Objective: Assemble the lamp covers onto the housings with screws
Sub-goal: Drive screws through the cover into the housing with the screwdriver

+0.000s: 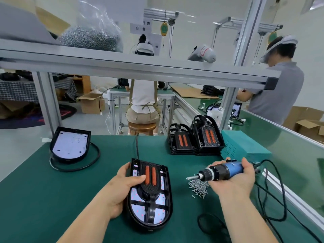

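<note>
Green counter (52, 199) carries one lamp housing (169, 199) at centre, with a black cover (150, 186) seated on it. The left grip (122, 188) clasps the housing's edge, thumb on the cover. The right grip (235, 183) grasps a blue screwdriver (224, 171), its bit over loose screws (198, 187) beside the housing. Step: probably screw pickup, though the bit's load is unclear. Next: align the bit with a cover hole.

A teal metal box (245, 146) sits on the green bench mat (52, 190) just beyond the right hand (235, 181). Well past the left hand (121, 188), a person in a white top (142, 95) sits on a round wooden stool (142, 127), back turned, with an open cardboard box (91, 102) on the floor to that side. Far right of the right hand, a person in a grey shirt (277, 95) stands at a green conveyor (289, 146). An aluminium shelf rail (140, 71) spans above both hands.
</note>
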